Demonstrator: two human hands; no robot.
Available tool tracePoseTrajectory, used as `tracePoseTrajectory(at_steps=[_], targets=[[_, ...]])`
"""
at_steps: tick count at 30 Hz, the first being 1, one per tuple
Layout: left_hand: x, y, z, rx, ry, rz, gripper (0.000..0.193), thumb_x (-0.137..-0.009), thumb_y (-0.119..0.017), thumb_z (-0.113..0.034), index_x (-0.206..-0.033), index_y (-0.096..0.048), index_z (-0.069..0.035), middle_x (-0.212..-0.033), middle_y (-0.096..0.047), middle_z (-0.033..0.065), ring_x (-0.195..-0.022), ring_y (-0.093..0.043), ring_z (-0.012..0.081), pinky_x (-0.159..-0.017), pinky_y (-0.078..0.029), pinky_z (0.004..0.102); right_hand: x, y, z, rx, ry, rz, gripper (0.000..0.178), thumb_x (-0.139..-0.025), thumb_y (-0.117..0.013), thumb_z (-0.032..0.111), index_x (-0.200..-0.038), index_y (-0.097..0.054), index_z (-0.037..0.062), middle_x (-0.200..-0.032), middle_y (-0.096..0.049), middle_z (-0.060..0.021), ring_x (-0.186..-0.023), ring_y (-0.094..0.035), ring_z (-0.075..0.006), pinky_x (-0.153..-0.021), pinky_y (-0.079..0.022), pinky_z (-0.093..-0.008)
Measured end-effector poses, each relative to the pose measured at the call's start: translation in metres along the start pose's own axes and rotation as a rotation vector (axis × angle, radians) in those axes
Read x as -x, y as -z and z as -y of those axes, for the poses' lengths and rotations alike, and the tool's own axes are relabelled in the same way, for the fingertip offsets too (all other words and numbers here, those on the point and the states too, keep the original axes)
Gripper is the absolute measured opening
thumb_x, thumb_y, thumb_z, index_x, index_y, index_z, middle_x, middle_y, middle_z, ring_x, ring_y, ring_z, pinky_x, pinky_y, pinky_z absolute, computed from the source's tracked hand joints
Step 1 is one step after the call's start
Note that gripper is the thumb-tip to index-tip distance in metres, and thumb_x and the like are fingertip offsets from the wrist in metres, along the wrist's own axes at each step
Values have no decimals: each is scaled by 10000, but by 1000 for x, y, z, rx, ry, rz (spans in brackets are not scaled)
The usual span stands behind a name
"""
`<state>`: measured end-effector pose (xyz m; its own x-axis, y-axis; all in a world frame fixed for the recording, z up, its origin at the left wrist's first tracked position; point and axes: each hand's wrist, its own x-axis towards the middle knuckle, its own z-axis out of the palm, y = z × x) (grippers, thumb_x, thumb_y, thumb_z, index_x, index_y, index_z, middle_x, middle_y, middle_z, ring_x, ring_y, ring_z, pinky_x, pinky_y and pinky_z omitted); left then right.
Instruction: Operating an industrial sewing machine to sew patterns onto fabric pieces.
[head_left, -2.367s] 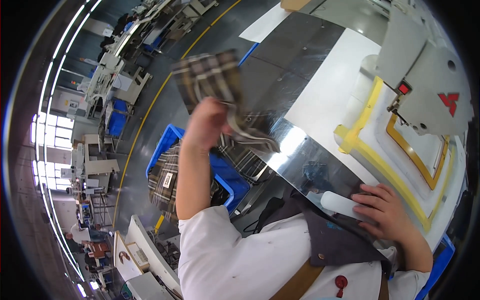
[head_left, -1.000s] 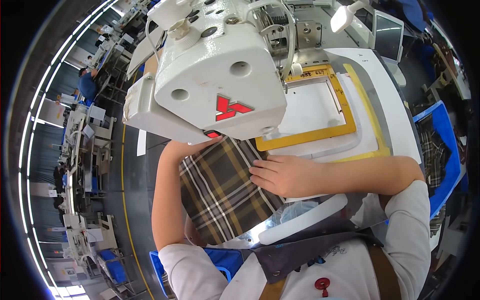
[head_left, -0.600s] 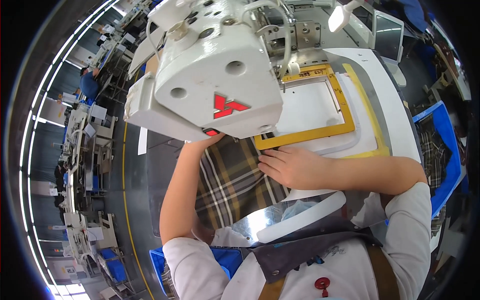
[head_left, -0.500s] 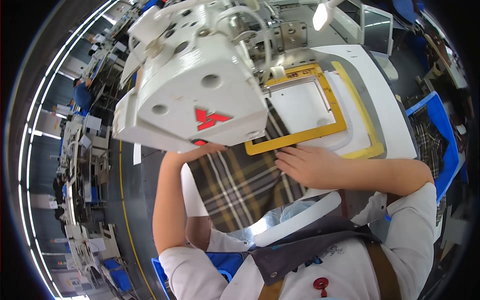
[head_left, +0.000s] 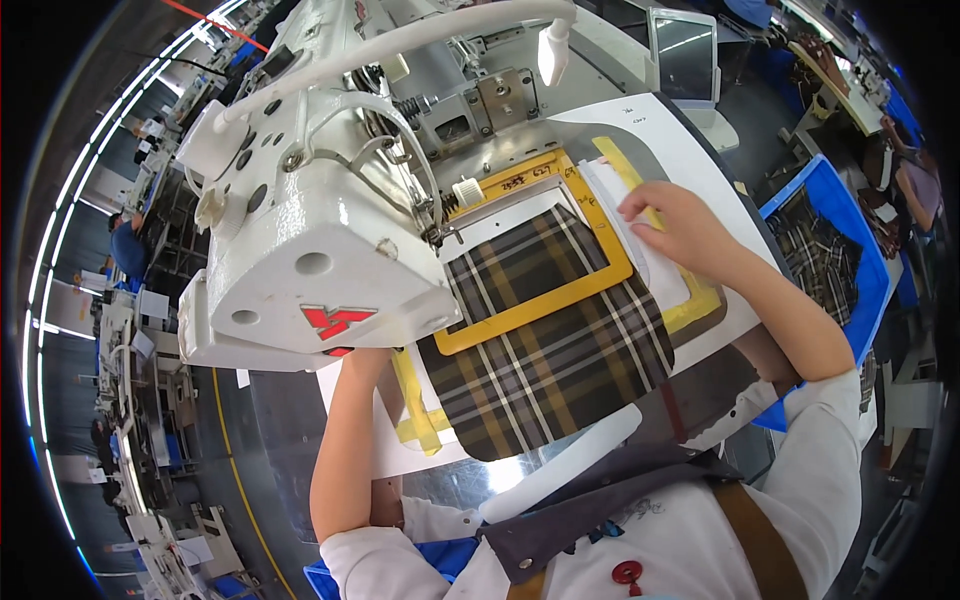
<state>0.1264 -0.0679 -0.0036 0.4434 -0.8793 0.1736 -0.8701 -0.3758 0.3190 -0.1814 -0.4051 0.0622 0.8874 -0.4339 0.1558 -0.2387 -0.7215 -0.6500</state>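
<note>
At the near edge of the table point(head_left: 690, 165), any snag is likely risking skewing loose cloth point(head_left: 560, 375) under the frame point(head_left: 540, 308), right hand point(head_left: 675, 225) hovering, fingers point(head_left: 631, 208) half-curled, empty, left hand point(head_left: 368, 362) hiding its fingers beyond judging.

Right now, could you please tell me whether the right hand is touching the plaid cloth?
Apart: the head view shows white sheet between the right hand and the plaid cloth's nearest edge.

A dark plaid fabric panel with white and brown stripes point(head_left: 545, 375) lies beneath a yellow rectangular frame point(head_left: 535, 309). The right hand point(head_left: 675, 228), fingers bent, is near the frame's right side; the left forearm point(head_left: 345, 450) runs behind a glossy white sewing-machine head point(head_left: 320, 225), its hand hidden.
</note>
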Motion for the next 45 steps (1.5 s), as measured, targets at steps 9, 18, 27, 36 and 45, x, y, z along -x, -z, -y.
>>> tracePoseTrajectory(at_steps=[9, 18, 27, 36, 45], targets=[[1, -4, -9, 157, 135, -69, 294, -826, -634, -83, -1114, -632, -24, -1131, -647, 156, -1055, -605, 345, -907, -469, 414, -4, -11, 5, 52, 22, 9, 214, -846, -658, 144, -1038, -617, 61, -1046, -618, -112, -1042, -573, -272, -927, -453, -347], [2, 15, -11, 196, 181, -97, 283, -834, -622, -77, -1111, -632, -17, -1114, -649, 163, -1040, -610, 345, -900, -472, 409, -43, -28, -19, 12, 103, -79, 292, -827, -671, 157, -1089, -641, 32, -1008, -597, -117, -962, -588, -259, -846, -469, -335], [22, 30, -20, 223, 257, -121, 273, -843, -610, -71, -1108, -632, -9, -1097, -652, 171, -1024, -614, 345, -893, -476, 403, -64, -44, -29, -107, 66, -113, 164, -814, -654, 140, -882, -680, -7, -861, -638, -116, -784, -630, -267, -714, -490, -346], [6, 27, -54, 229, 427, -157, 264, -851, -598, -66, -1105, -631, -2, -1081, -654, 178, -1009, -619, 346, -885, -479, 398, -94, -44, -37, 5, -63, -222, 183, -852, -660, 180, -940, -679, 21, -900, -641, -101, -819, -626, -221, -751, -493, -328], [70, 22, -96, 210, -199, -67, 385, -823, -678, -184, -1176, -604, -50, -1163, -644, 145, -1027, -632, 342, -888, -493, 431, 67, -28, 21, 263, 682, 71, 404, -829, -691, 236, -1180, -591, 61, -1201, -619, -106, -1100, -593, -281, -991, -423, -411]])
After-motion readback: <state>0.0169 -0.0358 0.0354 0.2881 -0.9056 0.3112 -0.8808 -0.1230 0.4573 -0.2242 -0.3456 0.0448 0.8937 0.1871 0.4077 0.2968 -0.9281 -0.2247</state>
